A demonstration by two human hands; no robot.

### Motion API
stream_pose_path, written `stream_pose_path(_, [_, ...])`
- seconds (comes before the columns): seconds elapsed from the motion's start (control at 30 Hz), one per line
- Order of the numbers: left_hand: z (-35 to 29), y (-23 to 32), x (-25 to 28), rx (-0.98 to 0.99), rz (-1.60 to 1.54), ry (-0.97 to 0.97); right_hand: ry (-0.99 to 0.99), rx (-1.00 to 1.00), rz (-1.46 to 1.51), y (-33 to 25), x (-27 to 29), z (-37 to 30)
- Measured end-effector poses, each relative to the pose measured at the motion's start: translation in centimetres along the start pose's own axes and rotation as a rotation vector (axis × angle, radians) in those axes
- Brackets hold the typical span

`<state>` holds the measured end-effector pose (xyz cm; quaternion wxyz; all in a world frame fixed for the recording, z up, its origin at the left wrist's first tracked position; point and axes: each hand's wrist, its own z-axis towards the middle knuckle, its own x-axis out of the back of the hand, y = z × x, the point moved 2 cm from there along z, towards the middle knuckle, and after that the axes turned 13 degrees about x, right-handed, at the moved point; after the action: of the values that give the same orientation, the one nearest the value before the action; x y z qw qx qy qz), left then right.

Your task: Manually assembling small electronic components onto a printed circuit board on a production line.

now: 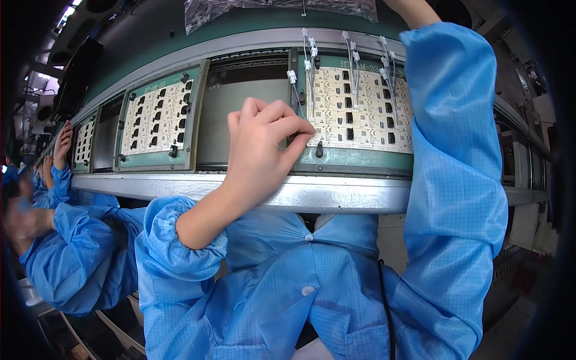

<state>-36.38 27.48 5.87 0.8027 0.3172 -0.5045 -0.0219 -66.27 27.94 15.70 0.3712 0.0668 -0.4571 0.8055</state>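
Note:
My left hand (261, 138) is closed in a pinch, thumb and forefinger meeting at the left edge of a panel of small white circuit boards (375, 132). A thin cable with a white connector (292, 77) runs down to these fingertips; its lower end is hidden there. More white-plugged cables (354, 60) stand up from the panel in several groups. Dark rectangular parts line the boards in columns. The panel lies in a green fixture (360, 159). My right forearm (417, 12) reaches past the top edge, so that hand is out of the picture.
A metal rail (348, 193) runs along the near side of the line. Another green fixture (157, 117) with boards lies to the left, and a further one (84, 143) beyond it. A clear plastic bag (240, 11) lies at the back. A co-worker in blue (84, 252) sits at left.

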Motion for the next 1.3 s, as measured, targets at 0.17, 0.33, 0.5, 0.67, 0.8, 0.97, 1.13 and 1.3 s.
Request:
stream_pose_path(0.17, [0.1, -0.2, -0.1, 0.023, -0.004, -0.014, 0.017, -0.109, 0.109, -2.7, 1.0, -3.5])
stream_pose_path(0.33, [-0.3, 0.4, 0.1, -0.126, 0.118, 0.063, 0.034, -0.099, 0.164, -3.0, 2.7, -6.9])
stream_pose_path(0.5, [-0.5, 0.5, 1.3, -0.245, 0.189, 0.089, 0.015, 0.069, -0.05, -4.3, 5.3, -12.6])
stream_pose_path(0.67, [4.6, -0.2, 2.8, -0.251, 0.181, -0.205, 0.195, -0.149, 0.071, -4.9, 5.0, -17.8])
stream_pose_path(0.8, [16.0, -2.4, 1.8, -0.147, 0.281, -0.05, 0.183, -0.223, 0.094, -5.7, 4.5, -21.0])
stream_pose_path(0.97, [23.3, -5.3, -2.1, -0.164, 0.454, -0.015, 0.036, -0.214, -0.284, -8.4, 2.2, -22.9])
stream_pose_path(1.13, [24.4, -7.0, -3.3, -0.587, 0.358, 0.054, -0.044, -0.001, -0.501, -7.7, 1.5, -24.6])
stream_pose_path(1.3, [23.7, -5.2, -3.4, -0.446, 0.64, 0.031, -0.152, 0.094, -0.565, -7.6, 0.9, -24.8])
